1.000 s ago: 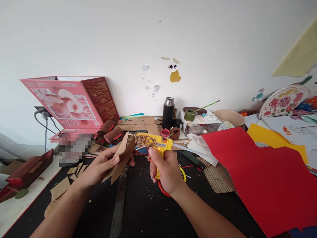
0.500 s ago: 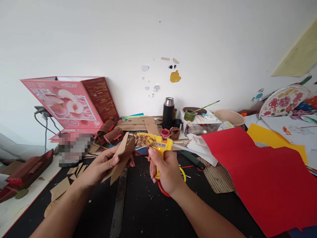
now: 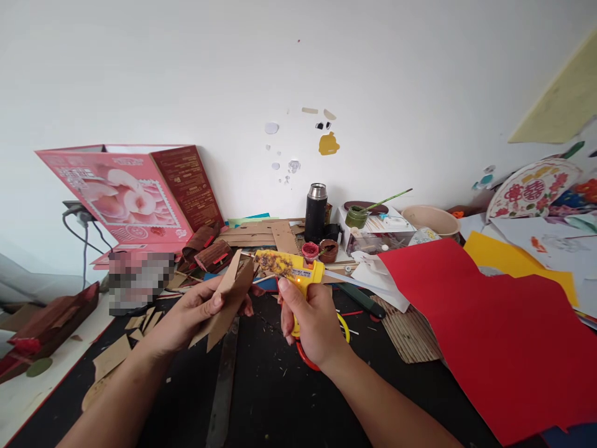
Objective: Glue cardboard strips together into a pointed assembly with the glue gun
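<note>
My left hand (image 3: 198, 311) grips a folded piece of brown cardboard (image 3: 228, 305), thumb on its near face and fingertips showing past its far side. A yellow hot glue gun (image 3: 303, 272) with a scorched, dirty front sits in my right hand (image 3: 312, 317), fingers wrapped round the handle. Its nozzle is close to the cardboard's top edge; whether they touch I cannot tell. A small orange light glows on the gun, and a clear glue stick (image 3: 359, 281) sticks out of its back. Below the cardboard, a metal ruler (image 3: 224, 386) lies on the black mat (image 3: 280, 404).
Cardboard scraps (image 3: 112, 358) lie at left. Behind stand a black thermos (image 3: 316, 214), a red paint pot (image 3: 310, 250) and a green paint jar (image 3: 357, 216) with a brush. Red paper (image 3: 494, 330) and corrugated card (image 3: 410, 333) cover the right. A pink box (image 3: 135, 199) leans against the wall.
Both hands, the cardboard and the glue gun keep nearly the same positions. The whole view has shifted very slightly.
</note>
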### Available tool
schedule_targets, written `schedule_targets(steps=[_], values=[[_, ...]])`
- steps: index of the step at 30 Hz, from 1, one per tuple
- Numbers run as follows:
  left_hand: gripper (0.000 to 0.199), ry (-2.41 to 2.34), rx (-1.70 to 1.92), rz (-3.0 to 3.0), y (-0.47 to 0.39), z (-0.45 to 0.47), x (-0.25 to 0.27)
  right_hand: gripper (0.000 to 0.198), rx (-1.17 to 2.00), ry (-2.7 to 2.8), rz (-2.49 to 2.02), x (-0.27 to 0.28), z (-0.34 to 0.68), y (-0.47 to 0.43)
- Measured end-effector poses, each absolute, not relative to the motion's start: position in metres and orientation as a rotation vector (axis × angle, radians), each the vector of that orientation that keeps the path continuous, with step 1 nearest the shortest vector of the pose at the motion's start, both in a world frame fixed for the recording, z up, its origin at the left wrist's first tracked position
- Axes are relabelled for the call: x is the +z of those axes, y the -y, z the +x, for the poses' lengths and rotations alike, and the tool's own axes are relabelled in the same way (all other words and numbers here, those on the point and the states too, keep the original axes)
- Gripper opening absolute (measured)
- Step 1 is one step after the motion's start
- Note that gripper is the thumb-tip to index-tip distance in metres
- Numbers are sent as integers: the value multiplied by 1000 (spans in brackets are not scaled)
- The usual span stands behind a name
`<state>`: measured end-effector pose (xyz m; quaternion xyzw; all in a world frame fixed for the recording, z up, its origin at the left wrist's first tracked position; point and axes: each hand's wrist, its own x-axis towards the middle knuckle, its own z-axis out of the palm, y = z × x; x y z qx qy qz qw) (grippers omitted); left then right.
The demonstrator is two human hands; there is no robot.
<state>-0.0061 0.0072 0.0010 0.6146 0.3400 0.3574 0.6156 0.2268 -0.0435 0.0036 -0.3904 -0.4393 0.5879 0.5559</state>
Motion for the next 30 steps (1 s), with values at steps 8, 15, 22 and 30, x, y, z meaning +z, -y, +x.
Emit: schedule_targets(steps=[8,15,22,30], values=[[65,-788,847,1376,-5,-4,2,69,1380,1045,-917,3,228,43],[61,-785,823,1367,-5,-5,1,72,1374,1052,-924,5,228,43],[63,-815,816,1358,-7,-7,-2,73,1376,1049,-926,6,228,43],[63,-782,843,1372,-4,-4,4,71,1379,1043,-926,4,228,43]])
